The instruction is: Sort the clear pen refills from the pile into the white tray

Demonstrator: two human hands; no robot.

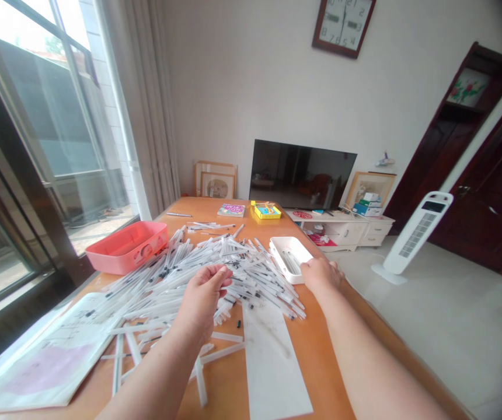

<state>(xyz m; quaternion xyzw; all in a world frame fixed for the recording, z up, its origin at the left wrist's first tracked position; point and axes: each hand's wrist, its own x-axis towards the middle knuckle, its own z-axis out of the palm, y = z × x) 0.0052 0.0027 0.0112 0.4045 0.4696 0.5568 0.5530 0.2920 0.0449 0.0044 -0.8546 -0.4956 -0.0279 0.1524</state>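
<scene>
A large heap of clear plastic pen parts (163,286), several with black ends, spreads over the wooden table. My left hand (207,289) is over the near side of the heap, its thumb and fingers pinched together; what they hold, if anything, I cannot make out. At the right, my right hand (323,275) is closed at the near right corner of a white plastic box (295,279), its fingertips partly hidden. A few slim pen pieces lie inside that box. Below the heap lies a white paper strip (272,373), with a small black piece (239,324) beside it.
A red plastic basket (124,256) stands at the table's left edge. Nearer lies a booklet (45,361). Farther back are a pen (179,214), a colourful book (231,210) and a yellow box (266,211). A white tower fan (417,233) stands on the floor to the right.
</scene>
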